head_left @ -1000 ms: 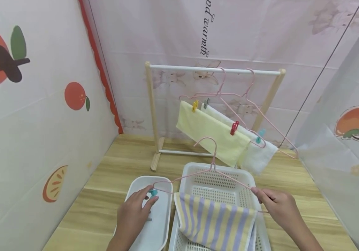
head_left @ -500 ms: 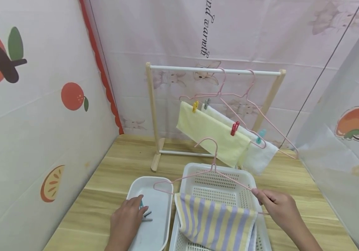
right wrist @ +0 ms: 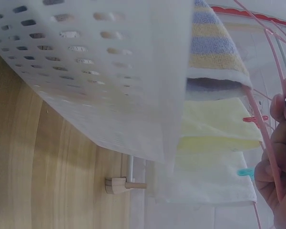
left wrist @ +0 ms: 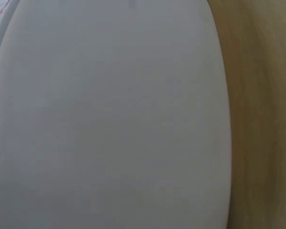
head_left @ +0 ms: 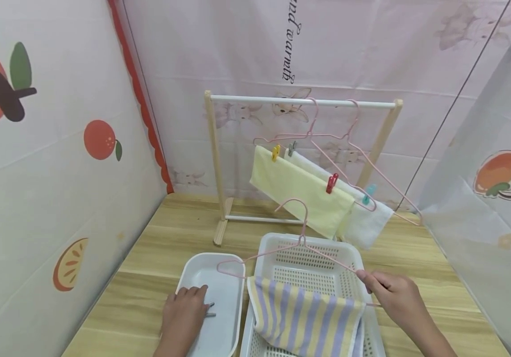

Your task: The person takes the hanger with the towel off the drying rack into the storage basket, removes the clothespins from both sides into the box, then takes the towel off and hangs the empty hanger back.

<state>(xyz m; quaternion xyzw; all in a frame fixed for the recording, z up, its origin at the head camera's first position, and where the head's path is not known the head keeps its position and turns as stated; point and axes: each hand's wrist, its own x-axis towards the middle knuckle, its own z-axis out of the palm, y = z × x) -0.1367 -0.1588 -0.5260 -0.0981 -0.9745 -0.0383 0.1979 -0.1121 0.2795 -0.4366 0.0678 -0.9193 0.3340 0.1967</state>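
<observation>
My left hand is low over the white tray, back of the hand up, with its fingertips hidden beneath it. Two grey prongs, likely of clothespins, show beside its thumb; I cannot tell whether it holds anything. The left wrist view shows only the tray's blurred pale surface and some wood. My right hand grips the right end of a pink wire clothes hanger. A yellow and purple striped towel is draped over the hanger's lower bar, above the perforated white basket.
Behind the basket stands a wooden drying rack with a white top rail. From it hang two pink hangers, with a yellow cloth and a white cloth held by coloured clothespins. Printed fabric walls enclose the wooden table.
My left hand has moved from the hanger's left end down into the tray. The teal clothespin seen at its fingertips earlier is now out of sight. My right hand keeps its grip on the hanger.
</observation>
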